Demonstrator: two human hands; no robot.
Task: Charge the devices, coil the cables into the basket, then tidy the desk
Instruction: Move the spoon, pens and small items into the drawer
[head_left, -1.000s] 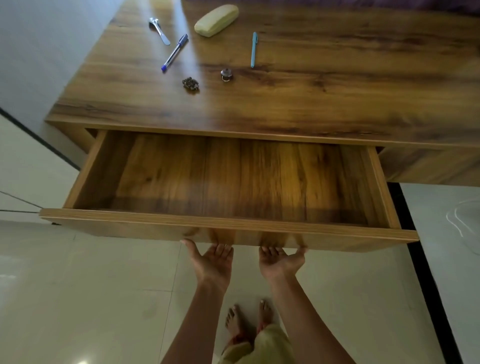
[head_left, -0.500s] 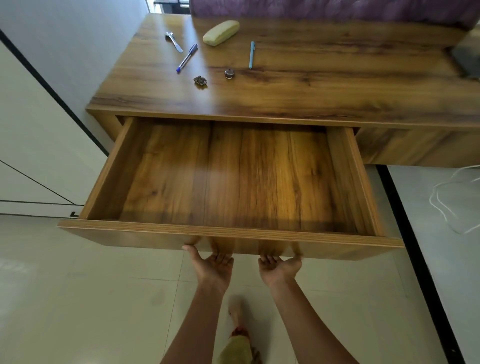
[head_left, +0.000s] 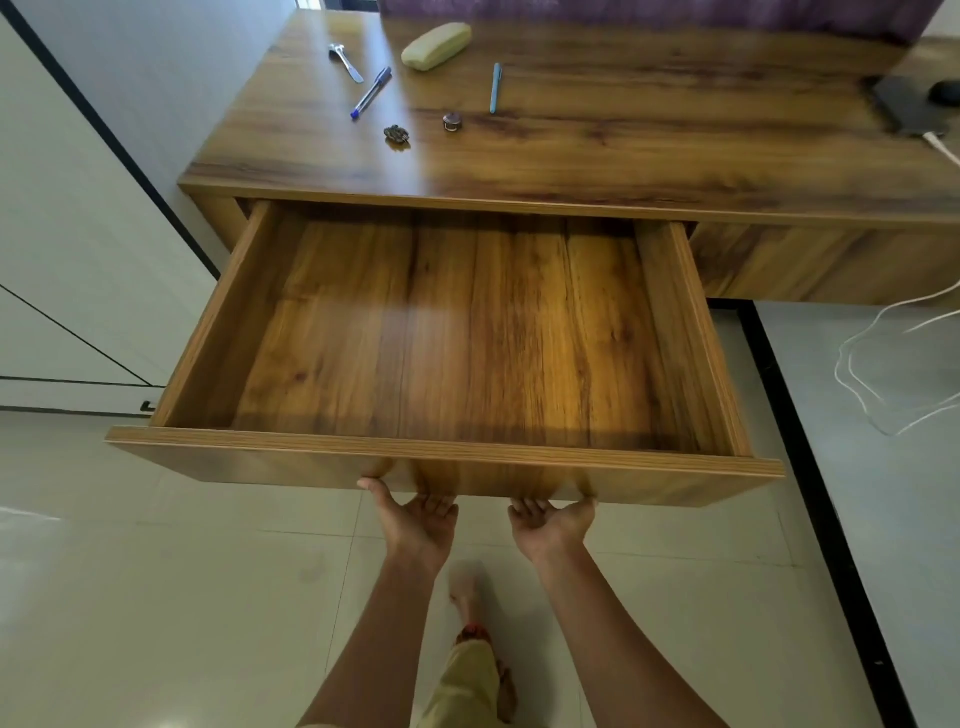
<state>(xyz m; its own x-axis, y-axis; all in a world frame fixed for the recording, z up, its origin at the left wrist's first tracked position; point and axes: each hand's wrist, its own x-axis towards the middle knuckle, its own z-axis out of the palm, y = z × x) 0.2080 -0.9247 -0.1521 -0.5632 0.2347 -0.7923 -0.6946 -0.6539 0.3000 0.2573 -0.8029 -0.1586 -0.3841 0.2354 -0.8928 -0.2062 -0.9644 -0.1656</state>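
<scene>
Gripping is done from underneath: the drawer (head_left: 441, 449) is caught along the lower edge of its front panel by the left hand (head_left: 415, 519) and the right hand (head_left: 553, 522), which are set side by side near the middle with palms turned up. The fingers are curled up behind the panel and the thumbs are laid against its face, so the edge is pinched by each hand; the fingertips are hidden. No handle is seen on the panel, which is probably why the underside is used. A central two-handed hold would also keep so wide a drawer from being skewed on its runners.

The drawer is drawn well out from under the desk (head_left: 623, 156). Toward the far left of the desk, loose things are scattered: a spoon (head_left: 345, 62), a blue pen (head_left: 371, 93), a pale case (head_left: 436, 45), a teal pen (head_left: 496, 88) and two small trinkets (head_left: 397, 133). At the far right a phone (head_left: 906, 106) is laid flat with a white cable (head_left: 941, 147) meeting its near end, so charging is judged to be under way. More white cable is looped on the floor (head_left: 156, 571). No basket is in view. The drawer is probably meant for the loose items.
</scene>
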